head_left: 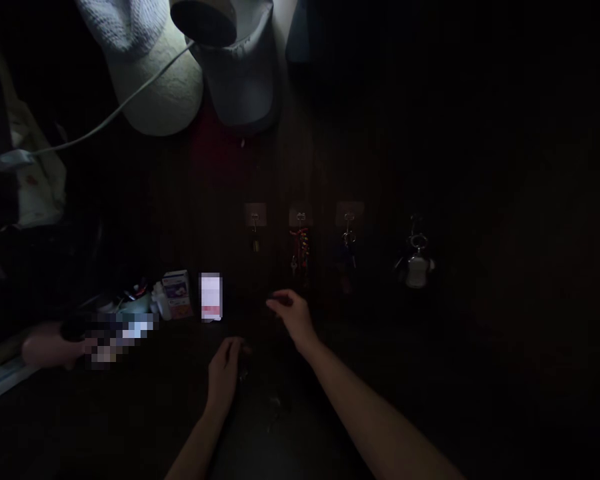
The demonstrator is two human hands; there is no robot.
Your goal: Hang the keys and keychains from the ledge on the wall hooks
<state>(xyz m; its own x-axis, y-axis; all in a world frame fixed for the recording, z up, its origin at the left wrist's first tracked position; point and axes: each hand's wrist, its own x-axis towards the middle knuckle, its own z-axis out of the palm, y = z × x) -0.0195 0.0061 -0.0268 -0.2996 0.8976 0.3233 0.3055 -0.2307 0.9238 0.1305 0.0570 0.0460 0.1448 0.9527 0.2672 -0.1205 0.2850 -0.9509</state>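
Nearest, a dim small object (pixel 276 402) lies on the dark surface (pixel 250 447). The left hand (pixel 223 367) curls beside a glinting object (pixel 243 376); whether it grips anything cannot be told. Farther, the right hand (pixel 295 317) pinches a small dark item (pixel 271 296), below hooked keys (pixel 294 265).

Probably a home: caps (pixel 153 100) hang above, with key rings (pixel 418 241) on wall hooks (pixel 349 217) below.
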